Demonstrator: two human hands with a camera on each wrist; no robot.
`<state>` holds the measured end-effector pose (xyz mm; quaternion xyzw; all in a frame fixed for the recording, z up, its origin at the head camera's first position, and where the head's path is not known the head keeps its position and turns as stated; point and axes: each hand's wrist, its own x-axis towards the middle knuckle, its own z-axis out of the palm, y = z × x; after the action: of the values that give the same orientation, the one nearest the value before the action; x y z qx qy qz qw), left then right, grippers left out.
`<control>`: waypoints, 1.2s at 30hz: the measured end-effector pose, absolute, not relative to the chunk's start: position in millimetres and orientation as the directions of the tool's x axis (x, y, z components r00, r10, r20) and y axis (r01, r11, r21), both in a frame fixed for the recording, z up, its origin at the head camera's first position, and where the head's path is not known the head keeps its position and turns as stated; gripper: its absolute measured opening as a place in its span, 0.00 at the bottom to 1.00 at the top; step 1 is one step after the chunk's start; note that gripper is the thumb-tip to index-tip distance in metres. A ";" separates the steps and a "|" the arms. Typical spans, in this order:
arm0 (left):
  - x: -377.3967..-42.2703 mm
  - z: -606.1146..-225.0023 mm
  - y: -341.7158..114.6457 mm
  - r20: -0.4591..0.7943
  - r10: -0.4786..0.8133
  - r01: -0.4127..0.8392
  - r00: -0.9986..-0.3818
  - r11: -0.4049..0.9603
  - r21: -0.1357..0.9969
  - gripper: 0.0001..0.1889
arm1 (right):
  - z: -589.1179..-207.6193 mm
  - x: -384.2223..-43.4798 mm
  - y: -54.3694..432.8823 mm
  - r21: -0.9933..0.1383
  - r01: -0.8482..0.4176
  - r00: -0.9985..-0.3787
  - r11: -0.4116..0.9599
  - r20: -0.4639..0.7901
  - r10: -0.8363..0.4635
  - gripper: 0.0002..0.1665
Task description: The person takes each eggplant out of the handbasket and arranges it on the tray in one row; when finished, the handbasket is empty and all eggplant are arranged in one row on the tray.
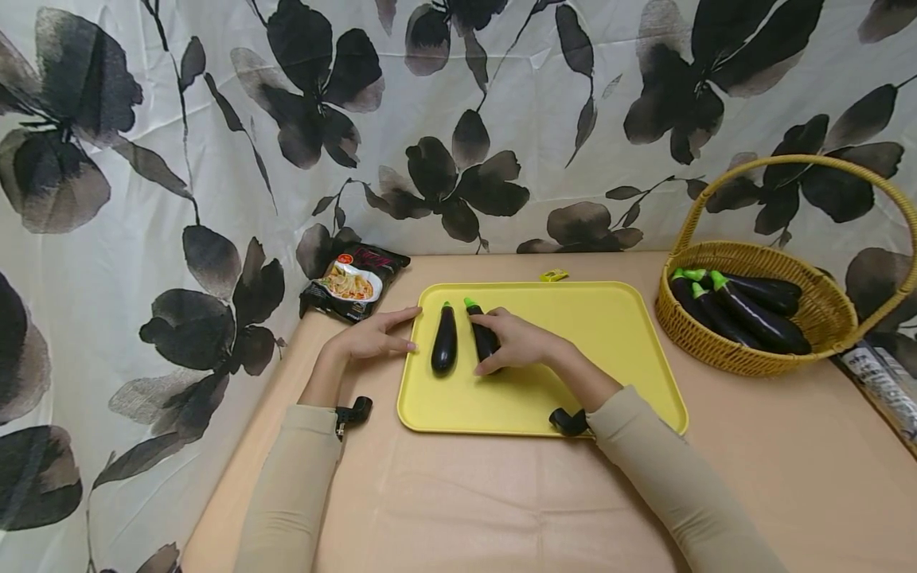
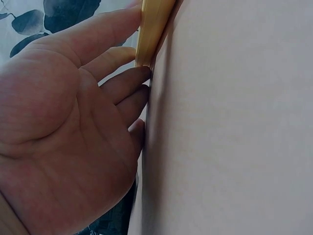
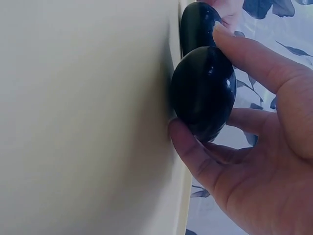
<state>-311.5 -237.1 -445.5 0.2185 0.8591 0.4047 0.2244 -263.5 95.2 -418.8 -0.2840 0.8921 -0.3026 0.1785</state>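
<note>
My right hand [image 1: 521, 341] grips a dark eggplant [image 1: 484, 338] with a green stem end on the yellow tray [image 1: 573, 406]. In the right wrist view its thumb and fingers [image 3: 188, 152] lie on opposite sides of the held eggplant [image 3: 203, 93]. Left of it, a second eggplant [image 1: 444, 342] lies lengthwise on the tray; its rounded end [image 3: 198, 27] shows behind the held one. My left hand [image 1: 368, 338] touches the tray's left rim with thumb and fingertips, its fingers loosely extended. The left wrist view shows these fingers at the yellow rim [image 2: 154, 29].
A wicker basket [image 1: 745, 362] with a tall handle stands at the right, holding several eggplants [image 1: 752, 310]. A black food packet [image 1: 354, 280] lies at the back left. A small yellow item [image 1: 555, 275] sits behind the tray. A floral curtain [image 1: 559, 183] hangs behind the table.
</note>
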 end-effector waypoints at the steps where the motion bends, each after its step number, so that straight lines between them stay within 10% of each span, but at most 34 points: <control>1: -311.4 -445.8 -237.3 -0.208 0.557 0.194 -0.804 0.577 0.793 0.46 | -418.7 -263.8 93.9 -0.639 -0.392 -0.778 0.662 -0.154 -0.609 0.62; 36: -311.3 -445.1 -237.6 -0.221 0.559 0.178 -0.799 0.572 0.801 0.45 | -400.9 -250.6 84.9 -0.574 -0.438 -0.821 0.692 -0.057 -0.567 0.53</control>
<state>-311.3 -237.6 -445.1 0.2155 0.8555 0.4094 0.2326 -250.6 84.9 -400.9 -0.2755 0.9125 -0.2795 0.1158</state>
